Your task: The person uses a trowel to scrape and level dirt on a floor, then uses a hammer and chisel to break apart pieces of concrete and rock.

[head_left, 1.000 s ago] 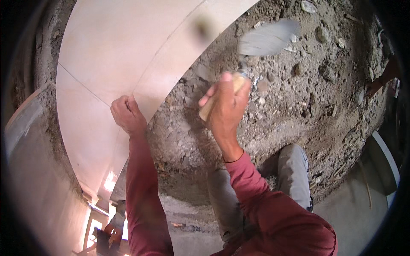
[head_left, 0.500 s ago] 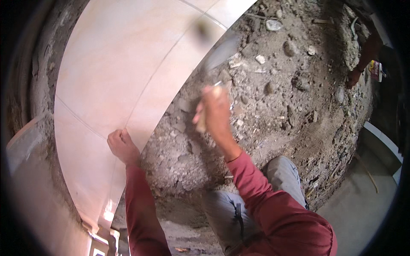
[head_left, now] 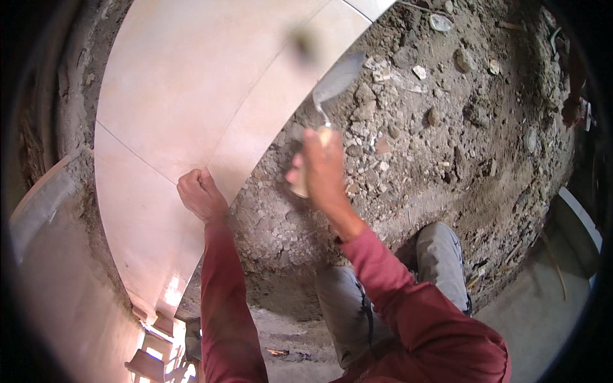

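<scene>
One hand, my left [head_left: 204,195], rests bunched on the pale tiles [head_left: 185,83] near their right edge, likely for support, whether pinching anything I cannot tell, while my right hand [head_left: 324,167] wraps the trowel [head_left: 340,77] by its handle, seemingly leaving its blade free beside that edge, over rubble [head_left: 415,159].

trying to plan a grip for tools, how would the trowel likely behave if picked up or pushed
The trowel, held in the right hand, would probably stay stiff, as its blade and bent neck look like metal. It seems unlikely to roll far if set down, given the broad, flat blade.
</scene>
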Available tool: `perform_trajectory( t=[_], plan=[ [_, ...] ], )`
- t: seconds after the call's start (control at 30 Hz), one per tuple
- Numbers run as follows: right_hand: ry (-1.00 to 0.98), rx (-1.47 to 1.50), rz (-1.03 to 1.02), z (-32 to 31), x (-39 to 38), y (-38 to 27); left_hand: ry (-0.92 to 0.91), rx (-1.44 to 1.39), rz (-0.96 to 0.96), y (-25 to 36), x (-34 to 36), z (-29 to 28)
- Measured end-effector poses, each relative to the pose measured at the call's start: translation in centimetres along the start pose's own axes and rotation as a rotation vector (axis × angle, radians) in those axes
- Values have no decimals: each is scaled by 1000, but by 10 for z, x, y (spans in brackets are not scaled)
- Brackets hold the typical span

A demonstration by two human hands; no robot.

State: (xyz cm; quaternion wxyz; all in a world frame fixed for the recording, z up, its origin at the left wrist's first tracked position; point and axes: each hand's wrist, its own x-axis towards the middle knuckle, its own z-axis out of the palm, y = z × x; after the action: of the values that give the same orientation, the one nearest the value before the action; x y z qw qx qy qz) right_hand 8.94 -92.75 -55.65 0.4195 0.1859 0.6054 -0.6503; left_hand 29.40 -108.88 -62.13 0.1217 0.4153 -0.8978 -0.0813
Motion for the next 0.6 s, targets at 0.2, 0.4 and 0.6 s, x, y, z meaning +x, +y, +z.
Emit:
perform_trajectory(
  t=[0.2, 0.4, 0.6],
  plan=[
    [42, -19, -47, -4, -2, -12, 10, -60, 3, 1, 0, -2],
    [-68, -83, 17, -4, -37, 17, 23, -57, 8, -4, 3, 3],
    [98, 24, -104, 32, -27, 52, 93, -48, 103, 4, 8, 0]
  ],
)
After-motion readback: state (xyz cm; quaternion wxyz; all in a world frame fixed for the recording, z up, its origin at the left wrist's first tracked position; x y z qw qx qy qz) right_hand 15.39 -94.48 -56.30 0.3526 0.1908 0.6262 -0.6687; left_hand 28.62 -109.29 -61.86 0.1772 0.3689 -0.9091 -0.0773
